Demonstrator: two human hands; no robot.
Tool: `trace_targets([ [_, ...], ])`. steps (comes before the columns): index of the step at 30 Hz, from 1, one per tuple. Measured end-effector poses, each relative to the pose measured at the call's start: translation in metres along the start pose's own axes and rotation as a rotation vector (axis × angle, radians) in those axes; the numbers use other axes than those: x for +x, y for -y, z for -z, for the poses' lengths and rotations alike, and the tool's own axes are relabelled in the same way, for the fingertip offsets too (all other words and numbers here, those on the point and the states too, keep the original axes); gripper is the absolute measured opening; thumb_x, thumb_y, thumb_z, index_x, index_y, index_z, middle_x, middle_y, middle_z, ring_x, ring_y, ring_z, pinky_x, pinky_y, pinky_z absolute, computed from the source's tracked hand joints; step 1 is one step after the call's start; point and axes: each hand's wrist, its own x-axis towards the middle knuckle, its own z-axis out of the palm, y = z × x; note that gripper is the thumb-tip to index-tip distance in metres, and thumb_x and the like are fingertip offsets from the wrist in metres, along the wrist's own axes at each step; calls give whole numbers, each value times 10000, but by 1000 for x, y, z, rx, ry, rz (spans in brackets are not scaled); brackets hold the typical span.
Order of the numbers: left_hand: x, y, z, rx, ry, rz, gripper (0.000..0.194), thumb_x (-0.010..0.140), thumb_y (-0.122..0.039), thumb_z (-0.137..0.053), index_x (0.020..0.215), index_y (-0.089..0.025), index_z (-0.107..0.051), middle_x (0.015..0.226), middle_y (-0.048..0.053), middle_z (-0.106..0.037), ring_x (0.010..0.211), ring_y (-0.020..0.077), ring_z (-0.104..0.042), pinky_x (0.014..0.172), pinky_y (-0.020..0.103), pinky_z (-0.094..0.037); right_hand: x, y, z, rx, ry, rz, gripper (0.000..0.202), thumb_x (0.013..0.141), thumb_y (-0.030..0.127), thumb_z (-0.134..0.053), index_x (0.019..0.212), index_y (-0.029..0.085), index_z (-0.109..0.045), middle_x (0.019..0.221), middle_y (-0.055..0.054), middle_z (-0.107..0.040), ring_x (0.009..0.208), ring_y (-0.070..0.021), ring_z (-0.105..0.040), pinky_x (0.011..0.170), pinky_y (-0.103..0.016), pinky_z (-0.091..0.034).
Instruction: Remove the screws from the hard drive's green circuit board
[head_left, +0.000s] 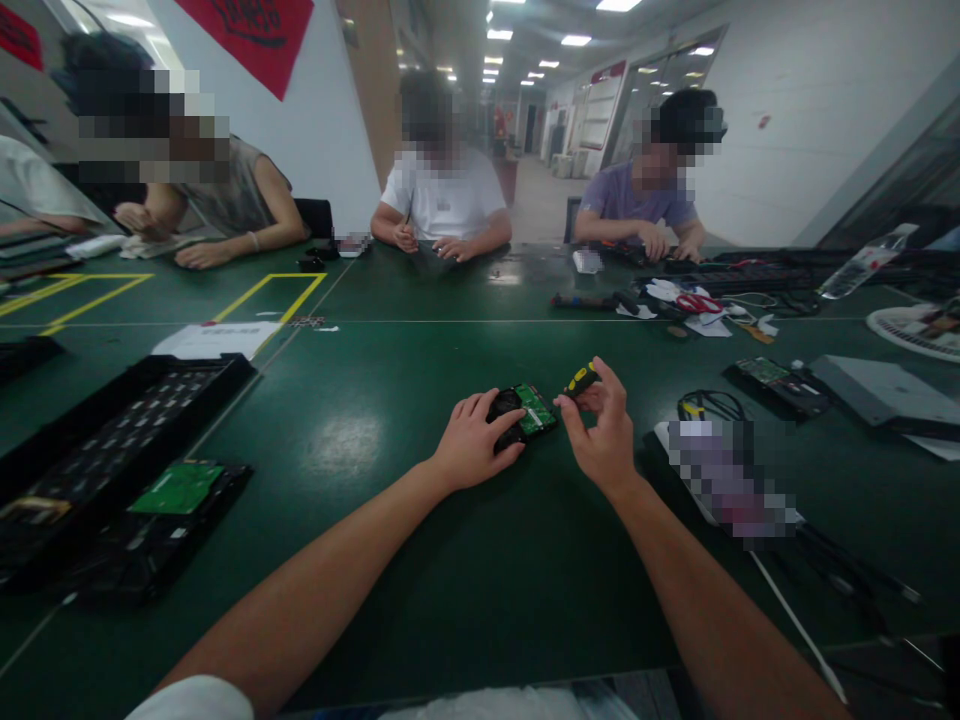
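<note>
A small black device with a green circuit board [536,410] lies on the green table [420,620]. My left hand [478,440] rests on its left side, fingers spread over the black part, steadying it against the tabletop. Just right of the board, my right hand [604,430] is closed around a yellow and black screwdriver [582,379]. The tool is tilted, and its tip is too small to make out.
Left are a long black tray [112,420] and another black unit with a green board [180,488]. At right lie a white-edged device [690,480], cables, a drive [776,385] and a grey box [892,392]. Several people sit across the table; a bottle [866,262] is at back right.
</note>
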Motion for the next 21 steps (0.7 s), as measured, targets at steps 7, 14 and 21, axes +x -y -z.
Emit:
trace_targets([
  [7,0,1,-1,5,-6,1,570,962,-532,-652,1500,-353,-597,1635,134,-402,1478,413,-388,1179,630,-356,0,0,-1,56,23,-6,671,1034,312,-607,1632,285,-304,1299,-124,-698,978,-230,-772,874,-452,-684],
  [14,0,1,-1,4,0,1,578,961,-536,-653,1506,-358,-588,1636,129,-406,1490,411,-374,1174,622,-365,0,3,-1,-28,-38,35,705,986,355,-697,1607,294,-369,1317,-129,-698,892,-230,-762,819,-458,-697],
  [21,0,0,0,2,0,4,577,963,-528,-648,1509,-352,-586,1638,137,-399,1485,412,-382,1173,628,-363,0,3,-1,36,17,10,696,1034,309,-614,1651,300,-292,1357,-126,-690,997,-238,-773,898,-462,-682],
])
